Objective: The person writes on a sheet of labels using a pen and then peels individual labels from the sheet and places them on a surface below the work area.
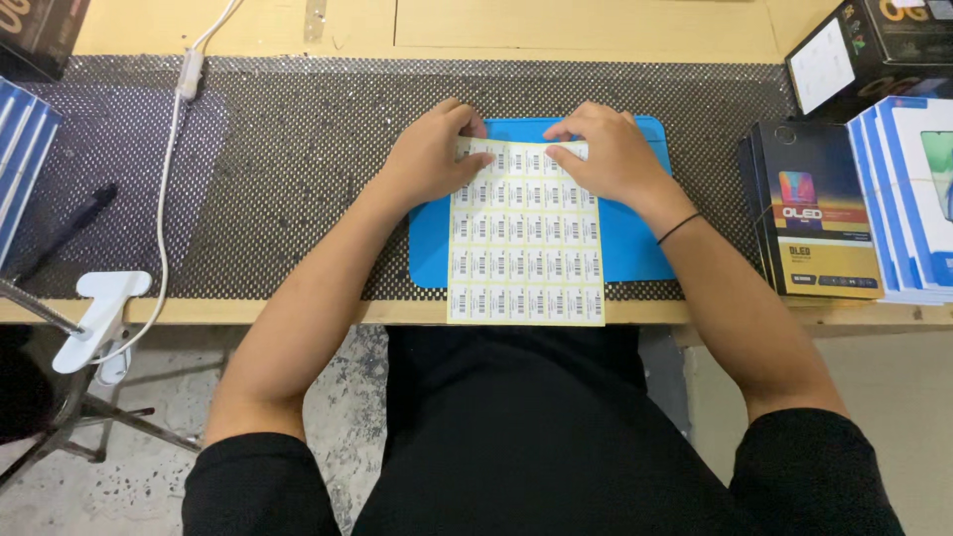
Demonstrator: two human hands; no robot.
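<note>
While the sheet of barcode labels [525, 236] lay flat on the blue work mat [635, 243], with its near edge hanging just over the front of the bench, both hands worked at its far edge. The left hand [432, 154] rested on the top left corner, fingers curled and thumb pressed down on the first row of labels. The right hand [608, 151] lay on the top right, its fingers closed onto the upper row; it seemed to pinch a label or the sheet's edge between thumb and forefinger, though the fingertips hid the contact, so I could not tell for certain. A thin black band [678, 228] circled the right wrist.

Judged from this, the step in hand was peeling a label from the top row. That would call for the left hand to pin the sheet flat and the right to lift one corner cleanly. Stacked boxes [819, 213] stood to the right, well apart, and a white cable [164, 199] ran across the dotted mat [298, 179].
</note>
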